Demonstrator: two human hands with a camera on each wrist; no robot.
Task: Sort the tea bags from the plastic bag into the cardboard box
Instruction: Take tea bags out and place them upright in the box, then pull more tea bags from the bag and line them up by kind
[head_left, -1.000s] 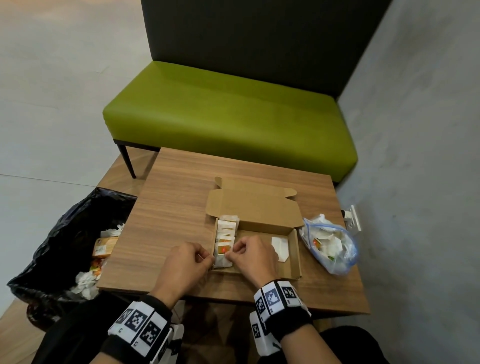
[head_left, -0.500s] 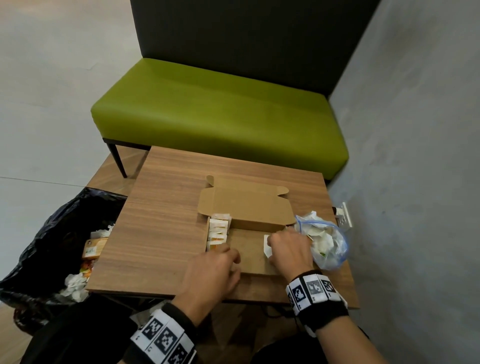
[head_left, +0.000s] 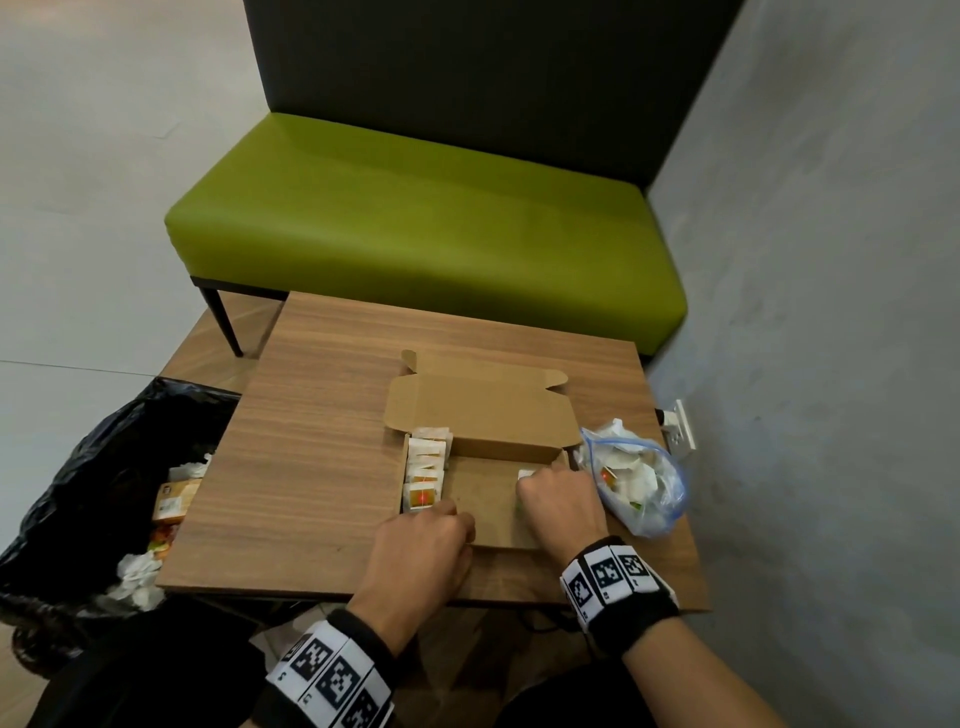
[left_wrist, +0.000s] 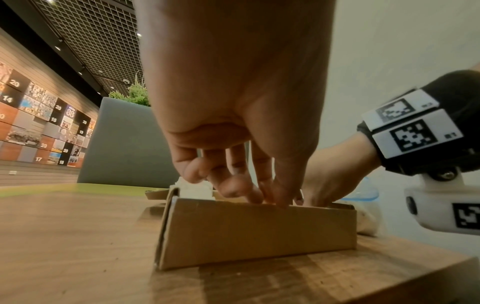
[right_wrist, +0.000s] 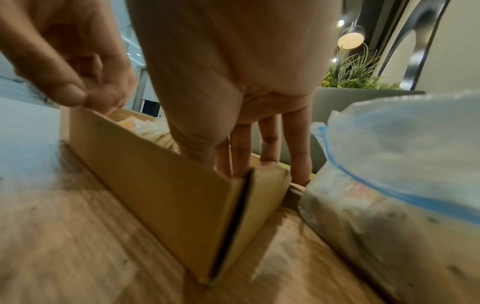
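Row of tea bags (head_left: 426, 467): they are standing on edge along the 9 o'clock wall of the cardboard box (head_left: 491, 512), running from the back corner toward you; the nearest one is showing an orange-red print.
Left hand (head_left: 423, 553): you are resting it at the box's near wall, at about 7 o'clock of the box, with the fingers curled down and their tips touching the top edge of that wall, just beside the row; they are holding nothing that I can see.
Right hand (head_left: 558, 506): you are reaching down inside the box at its 3 o'clock end, fingers pointing down along the end wall. A loose tea bag (head_left: 525, 474) is peeping out white at the fingertips; whether you are pinching it I cannot tell.
Plastic bag (head_left: 636, 480): it is lying open on the table (head_left: 311, 415) just beside the box at 3 o'clock, with many tea bags left inside.
Step in hand: you are likely collecting the stray bag to add to the row, with most of the box floor bare.
Next move: it is calling for a firm pinch, a carry toward 9 o'clock, and the left hand steadying the row so it does not topple.
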